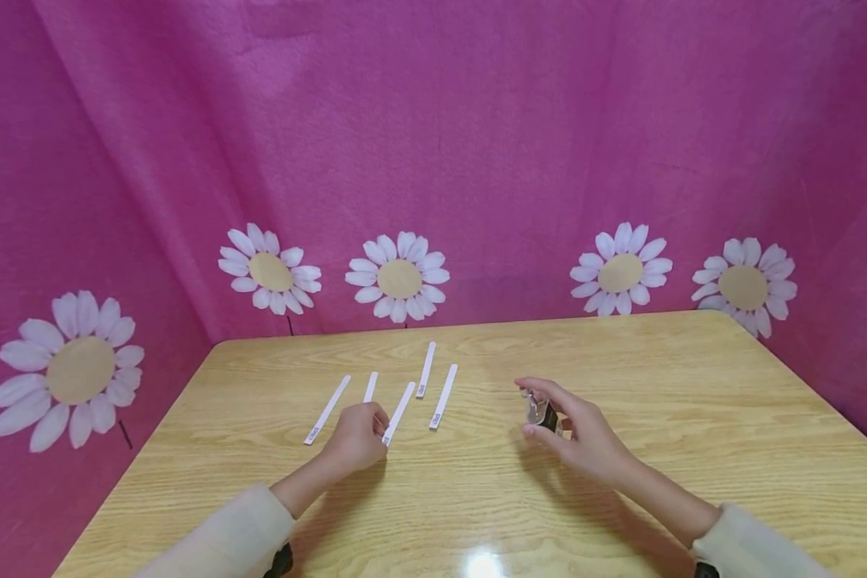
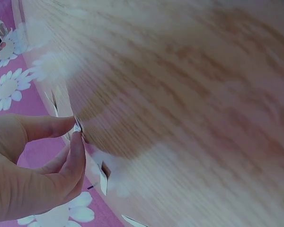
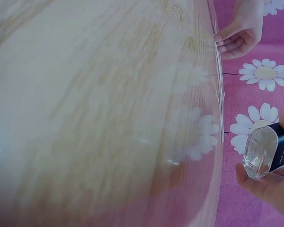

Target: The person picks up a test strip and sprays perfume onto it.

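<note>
My left hand (image 1: 357,437) pinches the printed lower end of a white paper test strip (image 1: 400,409) between thumb and fingertips, close to the tabletop. In the left wrist view the strip's end (image 2: 77,126) shows between the thumb and forefinger. To the right, my right hand (image 1: 585,437) grips a small clear glass perfume bottle (image 1: 540,412) with a black label, tilted and held above the table. The right wrist view shows the bottle's clear faceted glass (image 3: 259,150) and dark band between thumb and fingers.
Several more white strips lie on the wooden table (image 1: 665,385): one strip (image 1: 327,410) left of my left hand, one strip (image 1: 371,388) partly behind it, and a nearer strip (image 1: 444,396) and farther strip (image 1: 425,370) to its right. A pink flowered curtain (image 1: 491,160) hangs behind.
</note>
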`<state>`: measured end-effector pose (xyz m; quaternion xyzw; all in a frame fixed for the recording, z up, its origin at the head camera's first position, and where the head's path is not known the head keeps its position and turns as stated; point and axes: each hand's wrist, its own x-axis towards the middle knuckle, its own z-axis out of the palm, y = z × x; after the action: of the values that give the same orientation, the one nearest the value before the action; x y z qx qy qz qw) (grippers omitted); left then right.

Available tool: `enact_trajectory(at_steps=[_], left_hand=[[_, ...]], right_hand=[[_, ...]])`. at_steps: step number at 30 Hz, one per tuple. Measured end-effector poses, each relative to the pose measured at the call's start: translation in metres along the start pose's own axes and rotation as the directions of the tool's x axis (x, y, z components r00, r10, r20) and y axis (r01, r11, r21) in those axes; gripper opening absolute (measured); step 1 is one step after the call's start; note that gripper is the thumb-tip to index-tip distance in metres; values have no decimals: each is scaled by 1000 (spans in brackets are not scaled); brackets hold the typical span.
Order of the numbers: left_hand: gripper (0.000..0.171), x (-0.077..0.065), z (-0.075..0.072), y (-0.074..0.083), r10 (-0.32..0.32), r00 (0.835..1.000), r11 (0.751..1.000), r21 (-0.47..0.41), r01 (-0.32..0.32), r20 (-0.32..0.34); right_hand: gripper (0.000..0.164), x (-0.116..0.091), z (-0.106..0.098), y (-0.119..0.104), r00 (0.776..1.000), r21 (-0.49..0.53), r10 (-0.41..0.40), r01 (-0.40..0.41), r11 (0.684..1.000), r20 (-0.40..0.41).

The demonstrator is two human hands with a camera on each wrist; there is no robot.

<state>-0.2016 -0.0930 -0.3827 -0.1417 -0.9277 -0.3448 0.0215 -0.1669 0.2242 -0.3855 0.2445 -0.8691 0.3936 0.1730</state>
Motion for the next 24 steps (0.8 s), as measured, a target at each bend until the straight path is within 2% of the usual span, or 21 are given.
enact_trajectory(at_steps=[7,17,24], left_hand=[[24,3,-2,-10,-10,1000,995,-100,10,-4],[30,6,-6,-19,63,994,995,-83,-56,89],[32,6,-11,-18,9,997,996,-90,-3,72]], right_hand=[[53,0,-1,-1,1000,-6,0,0,1000,-1],[53,0,-1,-3,1000,-8,4,-3,1000,10],[54,0,0,-3,1000,-3,18,-17,1000,19]])
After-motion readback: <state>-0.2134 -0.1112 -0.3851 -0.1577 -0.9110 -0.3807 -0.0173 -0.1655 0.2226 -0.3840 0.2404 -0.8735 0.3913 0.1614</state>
